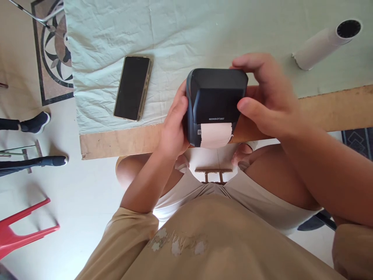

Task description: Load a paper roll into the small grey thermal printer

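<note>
A black label printer [220, 97] marked NIIMBOT is held up over the near edge of the table. From its front slot hangs a short strip of pale label paper [216, 135]. My left hand [175, 124] is closed around the printer's left side, its thumb along the casing and the other fingers hidden beneath. On the right side, my right hand [269, 95] has its thumb against the printer's edge and its index finger at the top right corner; that hand is slightly blurred.
A dark-screened smartphone [132, 88] lies left on the pale green cloth [175, 27] covering the wooden table [122, 144]. A white cardboard tube [320, 46] lies at the right. Beyond the table's left edge are another person's feet [36, 122] and a red stool [17, 237].
</note>
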Demonstrator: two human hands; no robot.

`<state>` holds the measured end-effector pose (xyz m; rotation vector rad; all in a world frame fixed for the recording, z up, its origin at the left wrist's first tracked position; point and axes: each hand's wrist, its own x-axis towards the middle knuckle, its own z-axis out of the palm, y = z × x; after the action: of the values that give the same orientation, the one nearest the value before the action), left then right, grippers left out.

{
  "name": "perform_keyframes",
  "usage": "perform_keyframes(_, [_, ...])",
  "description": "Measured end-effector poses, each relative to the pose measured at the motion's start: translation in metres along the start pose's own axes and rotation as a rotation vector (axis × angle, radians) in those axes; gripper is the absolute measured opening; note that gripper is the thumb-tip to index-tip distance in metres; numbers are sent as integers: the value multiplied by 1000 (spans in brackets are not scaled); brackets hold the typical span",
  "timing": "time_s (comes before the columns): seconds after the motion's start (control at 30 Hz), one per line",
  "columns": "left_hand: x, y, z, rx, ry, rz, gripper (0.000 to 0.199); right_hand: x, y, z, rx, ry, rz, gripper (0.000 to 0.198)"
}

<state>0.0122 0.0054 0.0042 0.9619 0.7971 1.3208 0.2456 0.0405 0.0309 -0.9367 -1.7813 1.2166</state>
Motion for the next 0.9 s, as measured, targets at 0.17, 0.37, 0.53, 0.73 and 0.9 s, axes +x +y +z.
perform_keyframes(0.17, [-2, 13, 8, -33, 89, -83, 46, -6, -5, -3, 21, -43, -11, 64])
perform_keyframes(0.37, [1, 11, 7, -45, 119, -46, 39, -3, -4, -8, -89, -82, -65, 78])
perform_keyframes(0.53, [2, 18, 17, -74, 103, -135, 47, 0, -14, -3, -250, 183, -319, 58])
perform_keyframes(0.73, [-3, 21, 16, -44, -9, -89, 42, 4, -40, 11, -168, 499, -250, 24])
perform_keyframes(0.9, [-3, 17, 10, -30, -36, -90, 40, 4, -39, 10, -561, 388, -262, 10])
